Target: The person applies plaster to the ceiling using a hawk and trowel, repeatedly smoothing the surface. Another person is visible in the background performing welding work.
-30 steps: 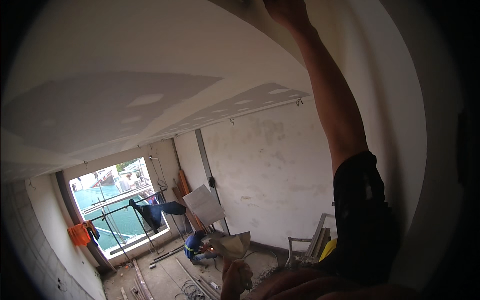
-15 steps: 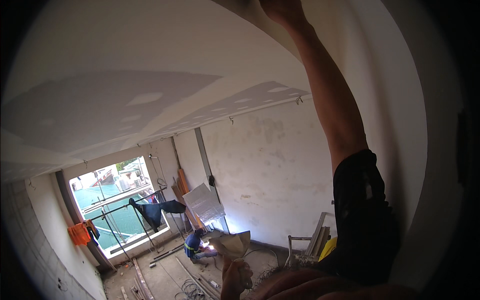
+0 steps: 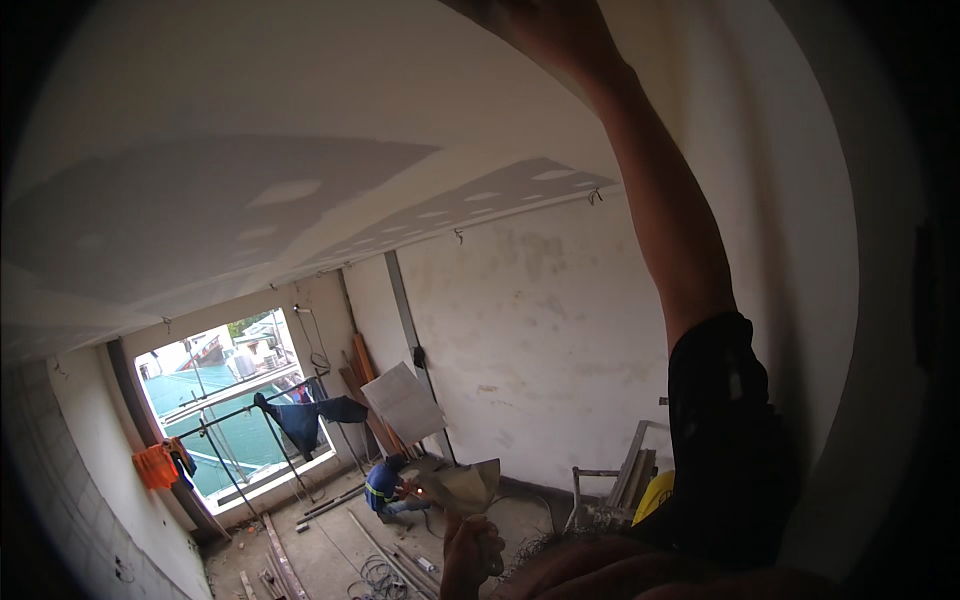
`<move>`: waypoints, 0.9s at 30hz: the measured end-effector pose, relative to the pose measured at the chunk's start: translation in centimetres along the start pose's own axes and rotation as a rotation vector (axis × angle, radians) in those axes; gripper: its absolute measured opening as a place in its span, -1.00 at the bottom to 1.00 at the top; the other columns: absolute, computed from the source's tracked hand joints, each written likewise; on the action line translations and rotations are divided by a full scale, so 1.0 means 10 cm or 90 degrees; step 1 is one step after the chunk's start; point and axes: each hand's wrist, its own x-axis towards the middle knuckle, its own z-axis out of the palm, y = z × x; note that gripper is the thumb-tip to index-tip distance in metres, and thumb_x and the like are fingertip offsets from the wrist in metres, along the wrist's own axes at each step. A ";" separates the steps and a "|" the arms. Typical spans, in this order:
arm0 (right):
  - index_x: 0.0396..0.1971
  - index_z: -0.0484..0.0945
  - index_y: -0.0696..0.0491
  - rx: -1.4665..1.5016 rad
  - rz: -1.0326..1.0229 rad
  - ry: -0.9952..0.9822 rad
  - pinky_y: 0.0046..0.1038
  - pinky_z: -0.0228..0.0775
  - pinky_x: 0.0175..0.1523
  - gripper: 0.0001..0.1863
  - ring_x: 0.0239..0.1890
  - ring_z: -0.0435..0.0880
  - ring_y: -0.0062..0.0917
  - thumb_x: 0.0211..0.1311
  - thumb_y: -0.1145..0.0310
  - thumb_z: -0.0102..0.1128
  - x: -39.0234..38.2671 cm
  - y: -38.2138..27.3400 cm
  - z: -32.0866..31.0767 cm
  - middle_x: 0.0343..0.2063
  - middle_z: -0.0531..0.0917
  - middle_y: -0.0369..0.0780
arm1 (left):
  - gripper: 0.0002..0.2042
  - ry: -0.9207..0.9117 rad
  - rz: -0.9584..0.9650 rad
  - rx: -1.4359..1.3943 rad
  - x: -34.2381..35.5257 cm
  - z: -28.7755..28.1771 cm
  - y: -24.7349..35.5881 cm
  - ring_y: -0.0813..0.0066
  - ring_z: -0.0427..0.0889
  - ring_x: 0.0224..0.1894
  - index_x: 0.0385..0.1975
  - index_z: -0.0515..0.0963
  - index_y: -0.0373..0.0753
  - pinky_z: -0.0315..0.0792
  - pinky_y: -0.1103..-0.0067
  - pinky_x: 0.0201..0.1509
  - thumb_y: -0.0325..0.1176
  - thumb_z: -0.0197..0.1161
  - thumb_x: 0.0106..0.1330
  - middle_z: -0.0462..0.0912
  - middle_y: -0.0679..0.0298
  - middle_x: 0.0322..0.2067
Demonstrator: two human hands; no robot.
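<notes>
One beige sheet (image 3: 472, 487) rises from the left hand (image 3: 470, 548), grip curled; I cannot tell the right hand's (image 3: 562, 38).

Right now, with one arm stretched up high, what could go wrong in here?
The plate might tip or drop if the left grip under it loosens.
The right grip is reaching overhead, partly cut off by the picture's top edge, so balance could suffer; the footing isn't visible.
Below, a worker crouches at a small orange glow, which may be hot enough to burn.
</notes>
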 end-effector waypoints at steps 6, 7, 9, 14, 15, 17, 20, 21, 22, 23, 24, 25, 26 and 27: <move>-0.20 0.65 0.14 0.027 -0.076 0.050 -0.28 0.60 -0.15 -0.83 -0.22 0.73 -0.18 0.21 0.55 0.21 -0.18 -0.23 -0.07 -0.22 0.74 -0.06 | -0.40 -0.025 0.066 -0.050 0.07 0.00 -0.07 0.51 0.53 -0.48 0.29 0.18 0.04 0.48 0.54 -0.56 -0.58 0.04 0.24 0.44 0.27 -0.37; -0.22 0.65 0.15 0.019 -0.087 0.057 -0.28 0.60 -0.15 -0.84 -0.22 0.74 -0.18 0.21 0.55 0.21 -0.21 -0.26 -0.08 -0.22 0.74 -0.07 | -0.39 -0.025 0.064 -0.049 0.07 0.00 -0.06 0.52 0.53 -0.49 0.31 0.17 0.04 0.48 0.54 -0.56 -0.58 0.04 0.24 0.44 0.27 -0.37; -0.24 0.64 0.16 0.003 -0.108 0.071 -0.28 0.60 -0.14 -0.87 -0.22 0.74 -0.18 0.21 0.55 0.21 -0.27 -0.32 -0.10 -0.21 0.75 -0.08 | -0.37 -0.027 0.060 -0.047 0.07 0.00 -0.06 0.52 0.53 -0.50 0.33 0.15 0.06 0.48 0.53 -0.57 -0.58 0.04 0.24 0.44 0.27 -0.37; -0.26 0.64 0.15 0.009 -0.094 0.069 -0.28 0.62 -0.14 -0.88 -0.21 0.75 -0.19 0.21 0.55 0.23 -0.38 -0.45 -0.16 -0.17 0.75 -0.07 | -0.35 -0.032 0.061 -0.055 0.10 -0.03 -0.10 0.52 0.52 -0.50 0.36 0.14 0.08 0.48 0.54 -0.56 -0.58 0.04 0.25 0.46 0.26 -0.33; -0.25 0.64 0.14 0.015 -0.096 0.077 -0.28 0.62 -0.14 -0.88 -0.20 0.75 -0.19 0.21 0.54 0.23 -0.40 -0.46 -0.16 -0.17 0.75 -0.06 | -0.34 -0.033 0.058 -0.058 0.11 -0.05 -0.11 0.53 0.52 -0.50 0.36 0.13 0.08 0.48 0.55 -0.56 -0.58 0.04 0.25 0.47 0.25 -0.32; -0.24 0.64 0.14 0.018 -0.091 0.067 -0.27 0.63 -0.14 -0.87 -0.19 0.76 -0.20 0.21 0.55 0.23 -0.43 -0.47 -0.15 -0.16 0.75 -0.07 | -0.35 -0.040 0.053 -0.058 0.11 -0.07 -0.12 0.52 0.52 -0.50 0.36 0.15 0.08 0.47 0.55 -0.55 -0.58 0.04 0.25 0.48 0.25 -0.34; -0.19 0.63 0.13 0.018 -0.102 0.067 -0.29 0.61 -0.15 -0.84 -0.21 0.76 -0.21 0.24 0.53 0.21 -0.47 -0.54 -0.16 -0.17 0.75 -0.06 | -0.36 -0.034 0.060 -0.067 0.06 -0.02 -0.09 0.52 0.52 -0.51 0.35 0.16 0.08 0.47 0.55 -0.56 -0.58 0.04 0.25 0.48 0.24 -0.38; -0.16 0.62 0.13 0.014 -0.109 0.071 -0.30 0.60 -0.15 -0.83 -0.21 0.75 -0.22 0.26 0.52 0.19 -0.48 -0.55 -0.18 -0.18 0.75 -0.05 | -0.37 -0.030 0.065 -0.069 0.05 0.02 -0.06 0.52 0.52 -0.51 0.34 0.17 0.08 0.47 0.55 -0.56 -0.58 0.04 0.25 0.48 0.24 -0.40; -0.17 0.66 0.07 -0.019 -0.104 0.084 -0.39 0.59 -0.15 -0.83 -0.23 0.75 -0.35 0.24 0.49 0.23 -0.54 -0.51 -0.15 -0.22 0.76 -0.17 | -0.40 -0.043 -0.019 -0.061 0.04 0.00 0.00 0.51 0.52 -0.53 0.31 0.19 0.06 0.47 0.54 -0.57 -0.58 0.04 0.26 0.49 0.24 -0.43; -0.17 0.69 0.01 -0.053 -0.100 0.097 -0.48 0.58 -0.15 -0.82 -0.24 0.75 -0.49 0.23 0.47 0.28 -0.61 -0.47 -0.12 -0.25 0.78 -0.29 | -0.43 -0.055 -0.103 -0.052 0.04 -0.06 0.11 0.50 0.52 -0.54 0.27 0.21 0.05 0.47 0.54 -0.57 -0.57 0.04 0.26 0.50 0.24 -0.46; -0.28 0.73 -0.03 -0.021 -0.084 0.126 -0.39 0.64 -0.18 -0.83 -0.20 0.76 -0.39 0.13 0.51 0.31 -0.61 -0.56 -0.14 -0.21 0.78 -0.29 | -0.45 -0.054 -0.124 -0.048 0.04 -0.08 0.12 0.49 0.52 -0.55 0.25 0.23 0.05 0.47 0.54 -0.58 -0.57 0.05 0.26 0.50 0.24 -0.48; -0.30 0.72 -0.03 -0.073 -0.118 0.135 -0.42 0.63 -0.20 -0.84 -0.22 0.76 -0.43 0.12 0.51 0.32 -0.62 -0.51 -0.13 -0.22 0.78 -0.30 | -0.47 -0.053 -0.146 -0.044 0.04 -0.10 0.13 0.48 0.52 -0.56 0.23 0.24 0.05 0.47 0.54 -0.59 -0.56 0.05 0.27 0.50 0.24 -0.49; -0.30 0.72 -0.03 -0.066 -0.121 0.138 -0.42 0.63 -0.22 -0.84 -0.23 0.76 -0.43 0.10 0.52 0.33 -0.64 -0.51 -0.13 -0.22 0.78 -0.30 | -0.48 -0.041 -0.105 -0.043 0.06 -0.11 0.06 0.48 0.52 -0.57 0.22 0.24 0.07 0.47 0.54 -0.59 -0.56 0.05 0.27 0.50 0.24 -0.50; -0.31 0.71 -0.03 -0.055 -0.124 0.141 -0.42 0.62 -0.23 -0.83 -0.24 0.76 -0.43 0.08 0.52 0.34 -0.65 -0.53 -0.12 -0.21 0.78 -0.30 | -0.49 -0.028 -0.062 -0.045 0.09 -0.11 -0.03 0.48 0.52 -0.58 0.21 0.24 0.08 0.46 0.55 -0.60 -0.56 0.05 0.28 0.50 0.24 -0.50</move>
